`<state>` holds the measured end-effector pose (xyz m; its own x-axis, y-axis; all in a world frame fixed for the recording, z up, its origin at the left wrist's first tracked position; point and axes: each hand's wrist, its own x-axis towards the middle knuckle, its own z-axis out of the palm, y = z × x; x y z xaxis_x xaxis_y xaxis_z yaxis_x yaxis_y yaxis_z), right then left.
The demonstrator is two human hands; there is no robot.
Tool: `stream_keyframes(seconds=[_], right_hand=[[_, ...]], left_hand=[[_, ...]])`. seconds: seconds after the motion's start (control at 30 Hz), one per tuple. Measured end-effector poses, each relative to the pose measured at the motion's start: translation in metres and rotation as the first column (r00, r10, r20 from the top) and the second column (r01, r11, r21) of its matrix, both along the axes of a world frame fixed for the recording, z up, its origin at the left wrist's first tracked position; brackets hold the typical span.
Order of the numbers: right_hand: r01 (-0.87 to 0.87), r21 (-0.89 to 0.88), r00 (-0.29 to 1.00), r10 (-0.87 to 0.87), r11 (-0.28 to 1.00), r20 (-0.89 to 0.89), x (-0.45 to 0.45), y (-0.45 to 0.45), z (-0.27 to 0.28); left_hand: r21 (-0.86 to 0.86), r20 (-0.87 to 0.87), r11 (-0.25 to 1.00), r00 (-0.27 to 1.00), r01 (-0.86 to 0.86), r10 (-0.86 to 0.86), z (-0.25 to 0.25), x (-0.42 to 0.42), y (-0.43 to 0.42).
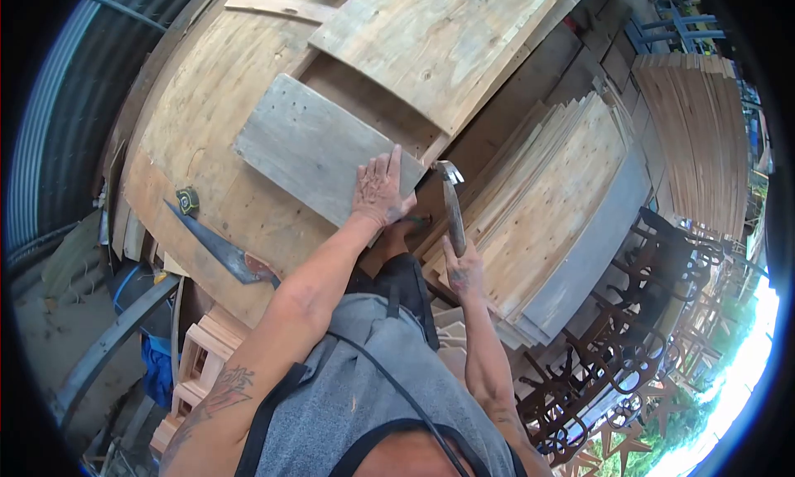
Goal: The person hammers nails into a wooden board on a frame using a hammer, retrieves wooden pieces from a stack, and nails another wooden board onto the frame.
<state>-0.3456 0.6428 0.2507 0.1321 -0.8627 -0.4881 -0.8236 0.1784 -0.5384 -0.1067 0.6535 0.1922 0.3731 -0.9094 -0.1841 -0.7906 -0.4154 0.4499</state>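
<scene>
A grey wooden board (306, 146) lies at a slant on the plywood work surface (207, 104), its right end by a wooden frame part. My left hand (383, 185) rests flat on the board near that end, fingers stretched. My right hand (464, 270) is wrapped round the handle of a claw hammer (452, 204), whose metal head is just off the board's right corner. Beyond the grey board, a large plywood panel (439, 46) lies across the frame, with a gap between the two.
A handsaw (217, 247) and a tape measure (188, 199) lie at the left. Stacked plywood sheets (546, 216) stand at the right, with dark metal parts (621, 353) beyond. More stacked boards (696, 137) are at the far right. Wooden frames (199, 357) sit at the lower left.
</scene>
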Motion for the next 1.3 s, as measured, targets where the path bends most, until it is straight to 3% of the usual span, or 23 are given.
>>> stream_keyframes(seconds=[0.07,0.13,0.2,0.23,0.3,0.37,0.4,0.47,0.57,0.67,0.73,0.77,0.8,0.83,0.93,1.0,1.07,1.13,1.2,1.23,1.3], right_hand=[[0.091,-0.001,0.995,-0.091,0.996,0.031,0.002,-0.016,0.012],[0.144,-0.193,0.95,-0.081,0.971,0.301,0.008,-0.026,0.037],[0.231,-0.301,0.799,-0.003,0.925,0.601,0.009,-0.025,0.062],[0.269,-0.286,0.625,0.058,0.92,0.778,0.021,-0.022,0.082],[0.087,-0.497,0.805,0.233,0.863,0.546,-0.011,-0.005,0.015],[-0.133,-0.221,0.972,0.171,0.966,0.163,0.0,0.0,0.022],[-0.125,0.117,0.99,0.131,0.985,-0.048,-0.002,-0.007,0.012],[-0.087,-0.028,0.995,0.086,0.996,-0.047,-0.026,-0.014,-0.024],[0.157,-0.242,0.97,-0.104,0.957,0.22,0.014,-0.025,0.042],[0.206,-0.233,0.743,0.004,0.95,0.67,0.003,-0.021,0.053],[0.069,-0.211,0.816,0.067,0.975,0.574,-0.006,-0.006,0.018],[-0.062,-0.176,0.94,0.117,0.982,0.319,-0.013,-0.001,0.001],[-0.181,-0.11,0.982,0.186,0.977,0.043,-0.02,0.0,-0.019],[-0.166,-0.043,0.986,0.167,0.985,0.005,-0.034,0.0,-0.04],[-0.09,-0.131,0.988,0.105,0.987,0.111,-0.005,-0.023,0.017],[-0.029,-0.332,0.926,0.151,0.943,0.346,-0.001,-0.034,0.039],[-0.003,-0.396,0.826,0.225,0.918,0.517,0.005,-0.043,0.062],[-0.041,-0.462,0.815,0.297,0.886,0.497,-0.006,-0.039,0.031],[-0.257,-0.062,0.962,0.262,0.964,0.083,-0.02,-0.046,0.004],[-0.181,0.034,0.975,0.174,0.983,0.137,-0.03,-0.046,-0.016],[-0.088,-0.118,0.983,0.105,0.989,0.148,-0.014,-0.066,0.0]], left_hand=[[-0.06,0.022,0.998,1.0,-0.017,0.018,-0.006,0.008,-0.004],[-0.084,0.007,0.996,1.0,-0.006,0.007,-0.006,0.001,-0.002],[-0.08,-0.006,0.997,1.0,-0.008,0.007,0.002,0.0,0.002],[-0.133,-0.023,0.991,1.0,-0.023,0.02,-0.001,0.0,0.005],[-0.247,-0.058,0.967,0.997,-0.064,0.051,-0.009,0.002,0.007],[-0.3,-0.093,0.949,0.993,-0.098,0.073,-0.022,0.003,0.012],[-0.335,-0.106,0.935,0.991,-0.118,0.087,-0.026,0.004,0.01],[-0.369,-0.147,0.915,0.982,-0.165,0.117,-0.033,0.005,0.003],[-0.356,-0.144,0.916,0.98,-0.183,0.14,-0.04,0.003,0.015],[-0.418,-0.126,0.889,0.981,-0.186,0.146,-0.046,0.006,0.01],[-0.464,-0.125,0.866,0.981,-0.189,0.147,-0.046,0.009,0.01],[-0.482,-0.128,0.856,0.981,-0.188,0.143,-0.046,0.009,0.01],[-0.503,-0.129,0.843,0.981,-0.189,0.143,-0.045,0.009,0.008],[-0.499,-0.135,0.843,0.978,-0.204,0.157,-0.042,0.005,0.011],[-0.488,-0.146,0.841,0.972,-0.234,0.186,-0.04,-0.001,0.018],[-0.51,-0.156,0.83,0.973,-0.228,0.172,-0.043,0.009,0.008],[-0.493,-0.174,0.83,0.964,-0.261,0.2,-0.041,0.01,0.006],[-0.504,-0.173,0.815,0.958,-0.286,0.23,-0.04,0.005,0.008],[-0.565,-0.138,0.772,0.956,-0.291,0.259,-0.041,0.006,0.004],[-0.541,-0.156,0.776,0.946,-0.322,0.284,-0.042,0.0,0.009],[-0.521,-0.174,0.764,0.924,-0.379,0.34,-0.046,0.005,0.006]])
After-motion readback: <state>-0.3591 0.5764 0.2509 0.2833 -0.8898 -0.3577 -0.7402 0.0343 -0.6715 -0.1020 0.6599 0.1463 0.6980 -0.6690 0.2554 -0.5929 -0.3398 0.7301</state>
